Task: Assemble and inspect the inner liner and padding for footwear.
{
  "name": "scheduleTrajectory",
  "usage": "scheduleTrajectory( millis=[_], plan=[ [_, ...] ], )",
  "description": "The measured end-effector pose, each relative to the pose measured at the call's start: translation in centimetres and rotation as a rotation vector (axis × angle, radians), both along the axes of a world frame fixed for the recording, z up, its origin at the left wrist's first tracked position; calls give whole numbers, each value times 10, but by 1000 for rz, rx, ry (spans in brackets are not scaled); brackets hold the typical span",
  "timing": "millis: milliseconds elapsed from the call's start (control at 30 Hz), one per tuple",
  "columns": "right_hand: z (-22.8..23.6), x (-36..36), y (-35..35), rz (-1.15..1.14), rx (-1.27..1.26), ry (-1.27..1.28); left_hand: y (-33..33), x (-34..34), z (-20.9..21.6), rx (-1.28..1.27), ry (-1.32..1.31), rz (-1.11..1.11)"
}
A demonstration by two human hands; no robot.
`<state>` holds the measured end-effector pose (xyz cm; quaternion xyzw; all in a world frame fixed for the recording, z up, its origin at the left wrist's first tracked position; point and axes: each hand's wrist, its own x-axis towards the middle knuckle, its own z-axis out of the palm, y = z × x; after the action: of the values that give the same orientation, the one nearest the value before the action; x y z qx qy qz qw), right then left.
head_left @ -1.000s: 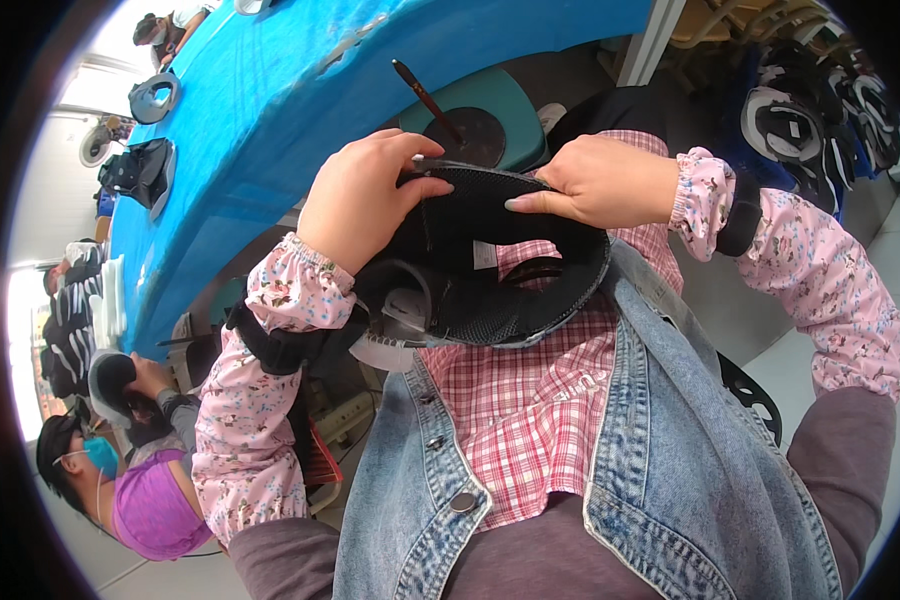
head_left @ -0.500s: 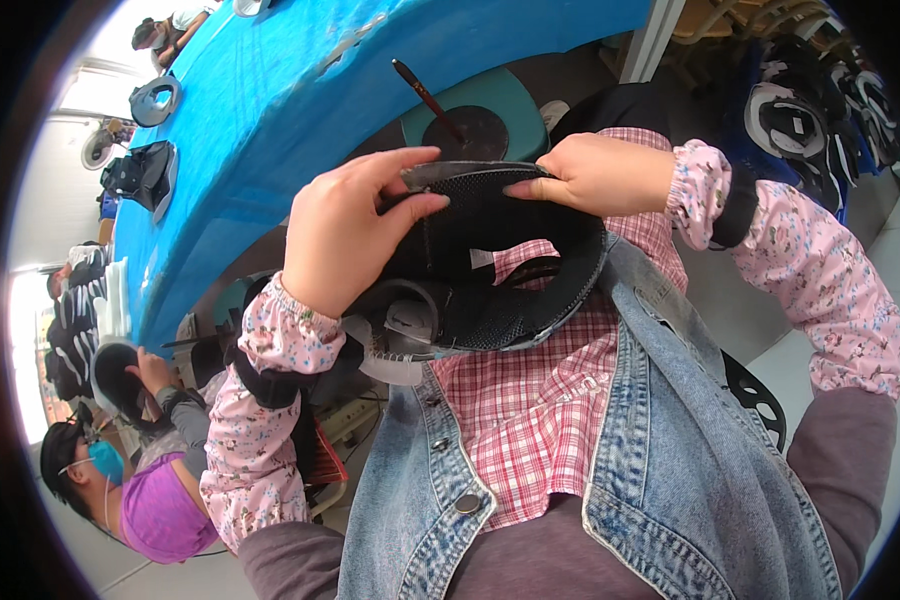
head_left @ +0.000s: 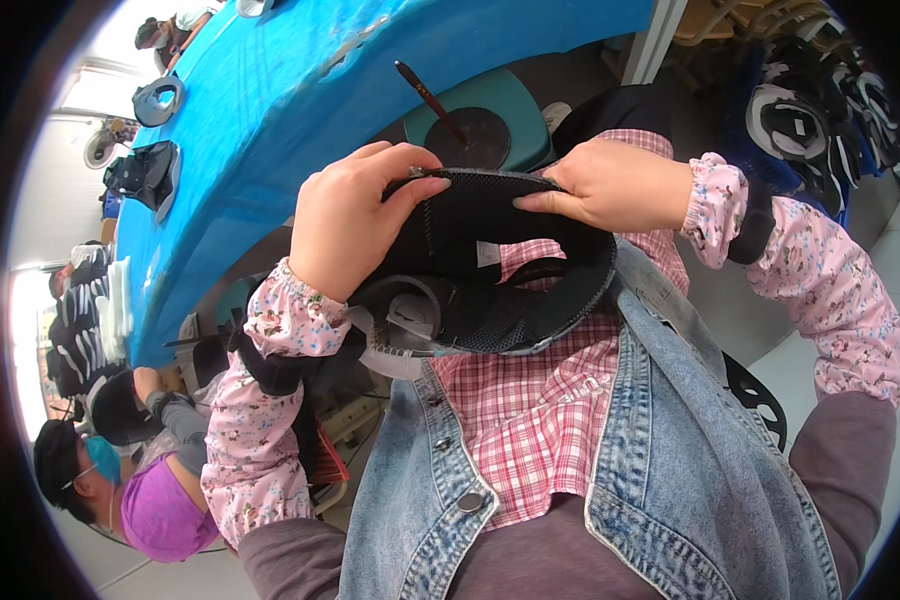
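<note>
Over my lap I hold a black mesh cap [head_left: 470, 215] with its inside turned up toward me. My left hand [head_left: 345, 220] pinches the far rim near its left end, thumb inside and fingers over the outer edge. Farther right on that same rim, my right hand [head_left: 620, 185] grips with its thumb inside; its other fingertips are hidden behind the cap. A small white label [head_left: 488, 254] shows inside, beside an opening through which my checked apron is visible. At the cap's lower left is a translucent plastic piece [head_left: 395, 364].
Beyond my hands stands a teal seat [head_left: 525, 105] with a dark round plate and an upright brown-handled tool [head_left: 430, 100]. A blue-covered table [head_left: 240, 130] carries caps. A co-worker [head_left: 165, 505] sits at left. Several caps fill a blue bin [head_left: 795, 130] at right.
The far rim has tipped so its grey outer band is mostly out of sight and more of the inside shows. My right hand has shifted slightly right and nearer. Both hands keep hold.
</note>
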<state>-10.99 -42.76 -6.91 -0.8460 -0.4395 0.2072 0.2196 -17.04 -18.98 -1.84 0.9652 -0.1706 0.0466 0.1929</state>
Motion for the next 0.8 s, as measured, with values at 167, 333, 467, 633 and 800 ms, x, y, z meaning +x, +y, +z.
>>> scheduleTrajectory(
  millis=[167, 333, 467, 633, 800],
  plan=[
    [8, -9, 4, 6, -48, -239, 0, 0, -1, 20, -62, -48],
    [25, -1, 19, 39, 94, -122, -5, 1, 3, 7, -60, -106],
    [14, 0, 20, 166, 162, -259, -7, -2, 5, -24, -15, -114],
    [27, -1, 27, 116, 146, -100, -10, 2, 8, -4, -48, -144],
    [17, 0, 50, -26, 183, -156, -14, 8, 10, -58, -75, -206]
  ],
)
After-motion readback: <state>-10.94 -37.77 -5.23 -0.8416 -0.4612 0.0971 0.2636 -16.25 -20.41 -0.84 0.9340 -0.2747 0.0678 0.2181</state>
